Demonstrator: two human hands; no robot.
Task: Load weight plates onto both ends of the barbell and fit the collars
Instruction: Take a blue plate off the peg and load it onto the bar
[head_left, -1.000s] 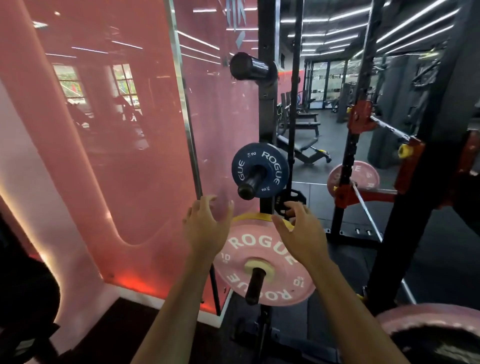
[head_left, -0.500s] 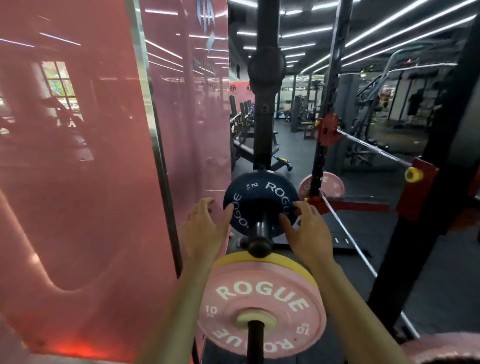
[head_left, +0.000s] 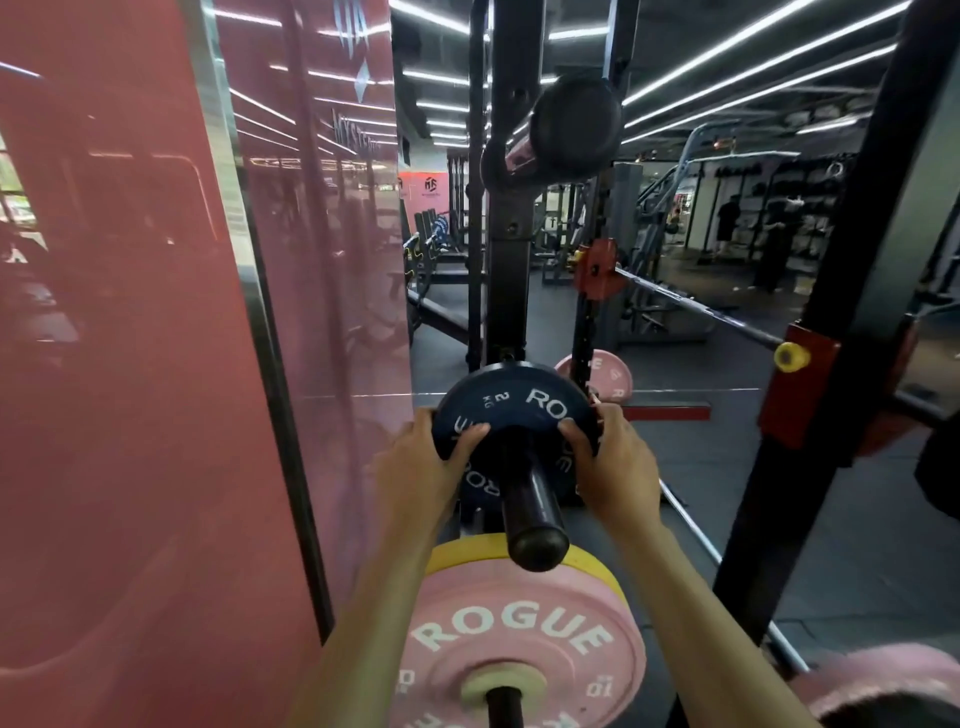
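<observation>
A small dark blue 2 kg ROGUE plate (head_left: 511, 402) sits on a black storage peg (head_left: 532, 509) of the rack, at mid-frame. My left hand (head_left: 421, 467) grips its left edge with the thumb on the face. My right hand (head_left: 615, 470) grips its right edge. Below, on a lower peg, hangs a pink 10 kg ROGUE plate (head_left: 519, 631) with a yellow plate (head_left: 457, 556) behind it. The barbell (head_left: 691, 306) rests across the rack at the right, its yellow-capped holder (head_left: 790, 356) near a red bracket. No collar is in view.
A red glass wall with a metal strip (head_left: 260, 332) stands close on the left. Black rack uprights (head_left: 511, 208) rise ahead and at the right (head_left: 810, 364). Another pink plate (head_left: 605, 371) hangs farther back, and a pink plate's edge (head_left: 883, 686) shows at bottom right.
My view rose from the pink plate to the blue one. Both hands moved up from the pink plate's top edge and closed on the sides of the blue plate.
</observation>
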